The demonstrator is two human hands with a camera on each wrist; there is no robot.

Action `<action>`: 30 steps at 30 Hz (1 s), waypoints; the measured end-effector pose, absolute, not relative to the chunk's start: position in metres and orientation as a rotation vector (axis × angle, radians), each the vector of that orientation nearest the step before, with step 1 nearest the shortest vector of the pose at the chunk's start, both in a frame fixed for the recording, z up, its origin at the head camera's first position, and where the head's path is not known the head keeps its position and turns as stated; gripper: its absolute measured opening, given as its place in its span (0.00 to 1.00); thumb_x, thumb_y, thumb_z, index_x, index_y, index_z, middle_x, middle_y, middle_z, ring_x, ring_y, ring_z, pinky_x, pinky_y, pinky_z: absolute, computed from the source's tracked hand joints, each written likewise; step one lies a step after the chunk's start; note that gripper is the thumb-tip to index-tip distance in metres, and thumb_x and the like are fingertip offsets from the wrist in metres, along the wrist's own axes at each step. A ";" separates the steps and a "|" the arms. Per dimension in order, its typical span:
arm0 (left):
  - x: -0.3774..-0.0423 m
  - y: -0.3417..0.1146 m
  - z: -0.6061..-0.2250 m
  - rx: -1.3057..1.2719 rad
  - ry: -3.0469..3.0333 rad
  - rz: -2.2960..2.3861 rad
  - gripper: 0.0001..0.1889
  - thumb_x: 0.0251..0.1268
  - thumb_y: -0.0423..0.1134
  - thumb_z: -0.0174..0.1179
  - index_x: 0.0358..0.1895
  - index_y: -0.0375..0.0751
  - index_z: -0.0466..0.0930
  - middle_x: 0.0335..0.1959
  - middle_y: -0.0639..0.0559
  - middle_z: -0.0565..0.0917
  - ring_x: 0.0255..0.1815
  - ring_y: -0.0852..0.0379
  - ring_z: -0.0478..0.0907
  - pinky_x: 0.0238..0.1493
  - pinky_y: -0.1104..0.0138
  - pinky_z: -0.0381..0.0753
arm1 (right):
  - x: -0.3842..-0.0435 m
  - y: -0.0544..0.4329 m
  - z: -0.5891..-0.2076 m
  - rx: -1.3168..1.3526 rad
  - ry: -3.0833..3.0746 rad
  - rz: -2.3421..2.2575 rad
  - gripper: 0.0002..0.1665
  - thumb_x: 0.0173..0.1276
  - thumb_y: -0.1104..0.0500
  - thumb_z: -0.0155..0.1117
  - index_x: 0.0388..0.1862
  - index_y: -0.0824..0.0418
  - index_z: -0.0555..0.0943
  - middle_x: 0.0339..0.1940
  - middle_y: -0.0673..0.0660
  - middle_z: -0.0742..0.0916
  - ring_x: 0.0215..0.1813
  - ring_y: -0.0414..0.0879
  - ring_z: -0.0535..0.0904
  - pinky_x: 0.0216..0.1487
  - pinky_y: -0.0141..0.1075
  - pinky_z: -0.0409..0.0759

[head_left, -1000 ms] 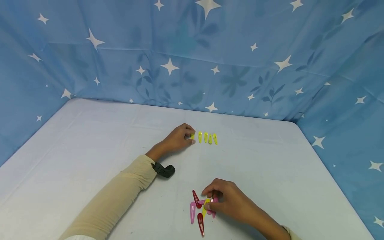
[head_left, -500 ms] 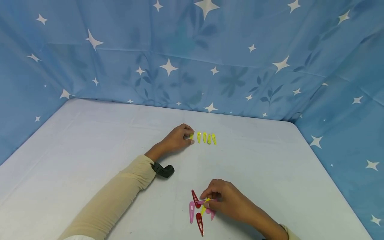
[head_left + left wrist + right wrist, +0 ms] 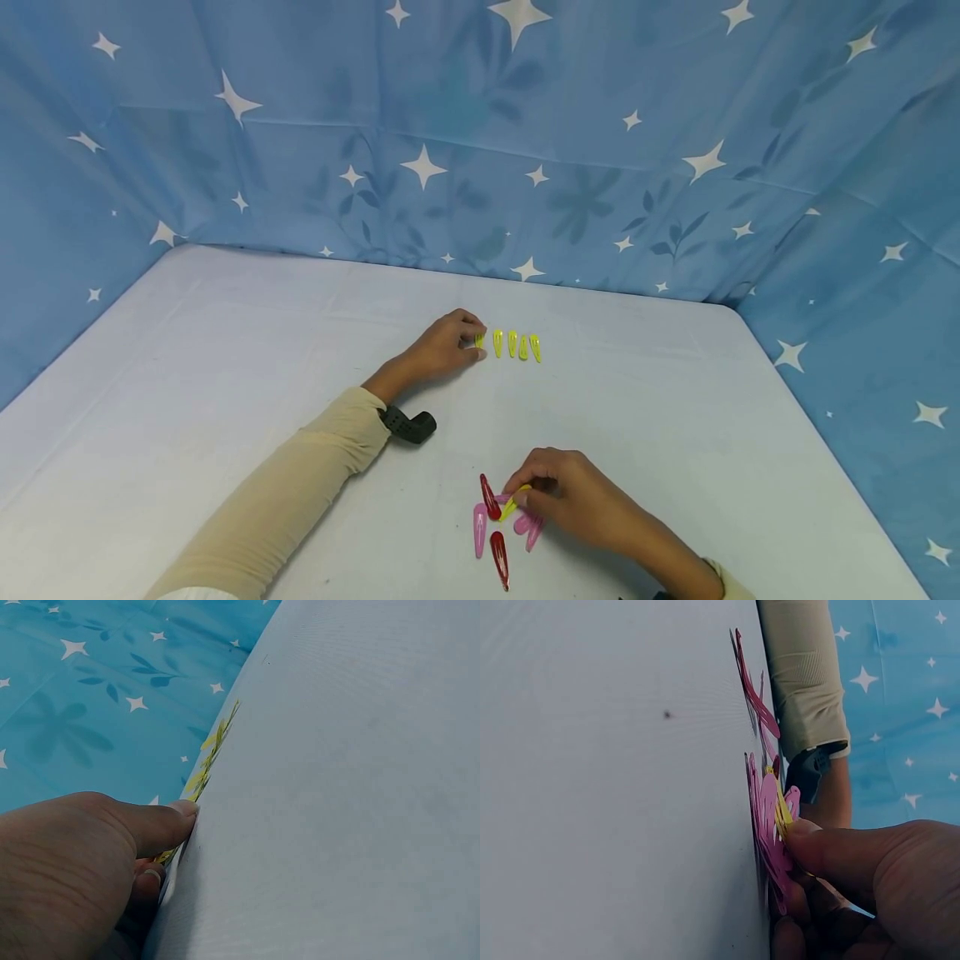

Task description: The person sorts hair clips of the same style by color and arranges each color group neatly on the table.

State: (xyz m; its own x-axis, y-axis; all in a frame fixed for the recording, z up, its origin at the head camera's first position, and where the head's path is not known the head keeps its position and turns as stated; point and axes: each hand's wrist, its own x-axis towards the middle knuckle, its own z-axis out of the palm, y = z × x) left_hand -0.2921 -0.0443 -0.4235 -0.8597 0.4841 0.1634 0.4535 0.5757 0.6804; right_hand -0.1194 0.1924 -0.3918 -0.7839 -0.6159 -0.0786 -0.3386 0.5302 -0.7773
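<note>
At the far middle of the table, my left hand (image 3: 444,347) pinches a yellow snap hair clip (image 3: 479,341) between thumb and fingers, at the left end of a row. The other yellow clips (image 3: 512,344) of that row lie to its right; in the left wrist view the thumb (image 3: 169,825) partly covers the held clip. My right hand (image 3: 585,504) pinches another yellow hair clip (image 3: 510,507) over a loose pile nearer me. Its thumb lies across one end of the clip, as the right wrist view shows. Red clips (image 3: 500,560) and pink clips (image 3: 480,531) lie around it.
A white cloth covers the table (image 3: 225,375). A blue curtain with stars (image 3: 450,125) hangs behind the table's far edge and along its sides. My left wrist wears a black device (image 3: 411,426) below the beige sleeve.
The yellow clip in my right hand has swung from near upright to slanting, its upper end going right, and more of the pink clips beneath shows. My left hand stays in place.
</note>
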 end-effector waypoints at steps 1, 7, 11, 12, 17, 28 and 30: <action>-0.292 -0.044 -0.423 0.819 2.752 1.171 0.24 0.67 0.37 0.64 0.64 0.32 0.76 0.60 0.41 0.75 0.49 0.51 0.77 0.52 0.61 0.77 | -0.120 0.193 -0.392 -0.783 2.423 -1.131 0.09 0.69 0.61 0.66 0.41 0.47 0.87 0.38 0.43 0.87 0.36 0.34 0.78 0.39 0.28 0.80; -0.291 -0.044 -0.422 0.811 2.745 1.179 0.24 0.67 0.37 0.64 0.64 0.32 0.76 0.60 0.41 0.75 0.49 0.51 0.77 0.52 0.61 0.78 | -0.121 0.194 -0.392 -0.760 2.449 -1.126 0.07 0.68 0.62 0.66 0.40 0.50 0.87 0.37 0.43 0.87 0.36 0.34 0.79 0.40 0.28 0.80; -0.290 -0.044 -0.422 0.812 2.740 1.185 0.24 0.67 0.37 0.64 0.64 0.32 0.76 0.60 0.41 0.75 0.50 0.51 0.77 0.53 0.60 0.78 | -0.122 0.195 -0.392 -0.747 2.471 -1.114 0.09 0.69 0.63 0.65 0.41 0.51 0.87 0.38 0.43 0.87 0.37 0.34 0.78 0.39 0.28 0.80; -0.290 -0.044 -0.422 0.814 2.739 1.187 0.24 0.67 0.37 0.64 0.64 0.32 0.76 0.60 0.41 0.75 0.50 0.51 0.77 0.53 0.60 0.78 | -0.123 0.195 -0.392 -0.752 2.474 -1.114 0.09 0.69 0.64 0.65 0.41 0.51 0.87 0.38 0.44 0.87 0.37 0.34 0.78 0.38 0.28 0.80; -0.291 -0.045 -0.422 0.835 2.746 1.180 0.24 0.67 0.37 0.64 0.64 0.32 0.75 0.60 0.40 0.75 0.50 0.51 0.77 0.52 0.60 0.78 | -0.125 0.195 -0.392 -0.781 2.488 -1.122 0.12 0.68 0.66 0.65 0.44 0.52 0.87 0.40 0.44 0.87 0.38 0.35 0.78 0.39 0.27 0.80; -0.291 -0.045 -0.422 0.833 2.736 1.181 0.24 0.68 0.37 0.63 0.65 0.31 0.75 0.60 0.40 0.75 0.49 0.50 0.77 0.52 0.60 0.78 | -0.129 0.195 -0.392 -0.750 2.620 -1.127 0.15 0.66 0.70 0.65 0.45 0.52 0.87 0.37 0.44 0.85 0.38 0.35 0.79 0.45 0.28 0.81; -0.292 -0.045 -0.423 0.833 2.738 1.180 0.24 0.68 0.37 0.63 0.65 0.32 0.75 0.60 0.40 0.75 0.49 0.51 0.77 0.52 0.60 0.78 | -0.130 0.196 -0.392 -0.736 2.642 -1.121 0.14 0.65 0.69 0.66 0.43 0.51 0.87 0.37 0.43 0.85 0.39 0.35 0.79 0.45 0.28 0.81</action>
State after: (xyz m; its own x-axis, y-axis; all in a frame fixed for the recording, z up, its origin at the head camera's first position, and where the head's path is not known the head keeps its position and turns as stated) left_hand -0.2916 -0.0455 -0.4227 -0.8542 0.4933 0.1643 0.4582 0.5649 0.6862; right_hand -0.1302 0.1957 -0.3923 -0.8616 -0.5068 0.0276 -0.3720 0.5937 -0.7135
